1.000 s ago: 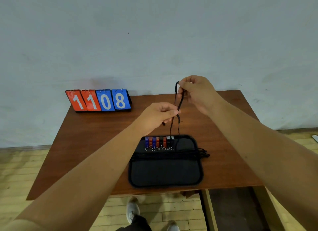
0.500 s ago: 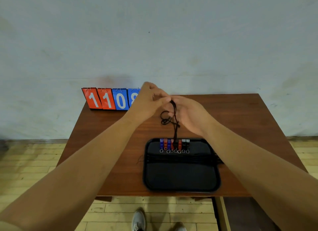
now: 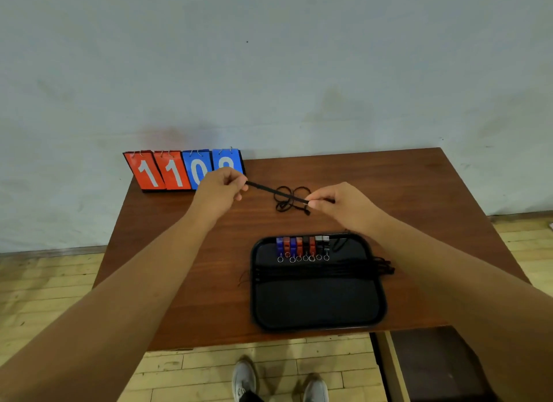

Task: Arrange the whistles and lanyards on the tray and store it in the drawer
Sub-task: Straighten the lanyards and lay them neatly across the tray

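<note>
In the middle of the frame I see my left hand and my right hand held apart over the brown worktop, with a black lanyard pulled straight between them. The left fingers are curled in and pinch one end of the flat strap; the right fingers pinch the other end between thumb and forefinger. Loose loops of its thin cord bunch under the strap's midpoint (I cannot tell whether they touch the wood).

Lower, right of centre, the black tray sits near the worktop's front edge. A row of whistles, blue, red, black and white with key rings pointing toward me, lines its far end. Just below them a bundle of black lanyards lies across the tray, its ends spilling over the right rim.

At upper left a flip scoreboard stands against the wall, its last digit partly behind my left hand.
</note>
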Available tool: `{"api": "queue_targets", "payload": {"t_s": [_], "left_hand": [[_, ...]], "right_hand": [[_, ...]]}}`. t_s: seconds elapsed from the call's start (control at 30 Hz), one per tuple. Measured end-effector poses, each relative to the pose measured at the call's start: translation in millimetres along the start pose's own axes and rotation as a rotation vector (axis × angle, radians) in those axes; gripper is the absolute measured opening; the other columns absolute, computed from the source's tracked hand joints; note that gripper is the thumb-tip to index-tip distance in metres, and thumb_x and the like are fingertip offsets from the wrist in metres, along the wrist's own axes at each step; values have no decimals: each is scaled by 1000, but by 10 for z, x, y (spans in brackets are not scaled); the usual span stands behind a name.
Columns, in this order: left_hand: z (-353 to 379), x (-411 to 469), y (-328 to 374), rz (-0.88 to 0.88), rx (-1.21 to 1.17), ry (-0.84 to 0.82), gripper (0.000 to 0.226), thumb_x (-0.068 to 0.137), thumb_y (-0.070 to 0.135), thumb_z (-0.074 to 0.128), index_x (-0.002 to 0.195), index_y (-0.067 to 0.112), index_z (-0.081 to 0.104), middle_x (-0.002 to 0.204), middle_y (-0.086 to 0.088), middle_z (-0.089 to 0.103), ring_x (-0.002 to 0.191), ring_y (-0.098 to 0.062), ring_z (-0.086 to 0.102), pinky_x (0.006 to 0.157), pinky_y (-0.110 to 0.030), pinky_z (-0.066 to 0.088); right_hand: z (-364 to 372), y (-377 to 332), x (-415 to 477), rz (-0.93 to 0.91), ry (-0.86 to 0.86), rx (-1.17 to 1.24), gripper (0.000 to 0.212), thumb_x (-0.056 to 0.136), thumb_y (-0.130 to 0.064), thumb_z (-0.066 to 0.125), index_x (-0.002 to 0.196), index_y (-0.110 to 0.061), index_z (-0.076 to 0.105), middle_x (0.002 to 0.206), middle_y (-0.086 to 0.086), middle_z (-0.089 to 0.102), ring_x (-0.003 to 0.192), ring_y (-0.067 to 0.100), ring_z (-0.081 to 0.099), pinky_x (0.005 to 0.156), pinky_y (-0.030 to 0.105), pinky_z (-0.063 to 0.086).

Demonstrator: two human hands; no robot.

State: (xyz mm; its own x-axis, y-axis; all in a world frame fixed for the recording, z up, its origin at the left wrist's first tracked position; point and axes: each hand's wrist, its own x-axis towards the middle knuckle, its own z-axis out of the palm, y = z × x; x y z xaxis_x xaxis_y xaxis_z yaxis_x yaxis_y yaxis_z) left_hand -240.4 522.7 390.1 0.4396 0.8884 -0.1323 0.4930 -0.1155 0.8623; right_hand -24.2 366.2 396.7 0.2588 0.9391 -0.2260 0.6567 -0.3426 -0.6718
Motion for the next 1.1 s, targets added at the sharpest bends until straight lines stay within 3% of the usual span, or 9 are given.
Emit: {"api": "queue_targets", "payload": {"t_s": [0.1,0.2,0.33,0.4,0.47,0.63,0.87,0.97,1.1], "left_hand": [[97,-43,-229,-51,21,-76,10,100,22,58,95,21,67,91,5,73,78,-9,66,77,-28,51],[197,-86,-469,-100,67,-141,7,97,23,62,94,23,68,91,7,75,83,-11,69,82,-32,52],[333,-211,-760,-172,145,-187,5,92,20,67,90,23,71,82,4,74,79,-12,68,76,-30,53],[416,-303,-914,-165,221,-224,4,90,16,69,89,19,70,78,4,71,72,-11,63,65,-24,48],[508,-401,-1084,-167,296,-262,4,88,14,70,88,18,69,81,5,69,74,-11,63,61,-22,43],[718,-612,-1480,-174,379,-349,17,86,13,74,83,28,65,88,9,68,83,-10,62,70,-20,47],[1031,-801,-1780,-224,444,-309,5,93,19,68,94,24,70,97,8,69,93,-10,60,77,-23,41],[1165,-805,-1848,-197,480,-266,6,95,18,66,98,22,69,101,6,65,94,-11,57,80,-24,41],[1301,-752,-1989,-146,548,-194,7,93,19,67,99,19,71,98,3,52,103,-23,55,91,-31,43]], "right_hand": [[19,336,-21,53,-4,-46,26,100,-30,61,121,-23,73,119,-5,74,106,13,68,99,29,49],[39,660,-93,113,-15,-88,27,101,-27,59,124,-19,72,123,-1,72,101,7,63,93,20,43],[152,1082,-243,209,-82,-157,27,103,-21,57,124,-15,71,99,-3,71,58,-13,57,56,3,39],[236,1270,-348,246,-129,-176,28,104,-20,55,126,-15,70,99,-2,70,58,-12,57,58,5,40],[327,1468,-453,266,-177,-205,29,104,-20,53,128,-15,69,113,0,72,80,-3,61,74,15,44],[519,1905,-705,307,-227,-239,29,105,-18,50,129,-15,68,127,3,68,110,21,64,82,23,45],[720,2265,-826,306,-159,-257,26,104,-14,51,123,-13,69,105,2,71,70,2,52,57,12,35],[791,2383,-801,325,-86,-278,15,102,-15,54,111,-13,65,79,-8,61,60,4,50,48,18,33],[904,2492,-708,310,-64,-346,11,101,-18,54,103,-16,65,87,0,64,70,18,59,57,35,51]]}}
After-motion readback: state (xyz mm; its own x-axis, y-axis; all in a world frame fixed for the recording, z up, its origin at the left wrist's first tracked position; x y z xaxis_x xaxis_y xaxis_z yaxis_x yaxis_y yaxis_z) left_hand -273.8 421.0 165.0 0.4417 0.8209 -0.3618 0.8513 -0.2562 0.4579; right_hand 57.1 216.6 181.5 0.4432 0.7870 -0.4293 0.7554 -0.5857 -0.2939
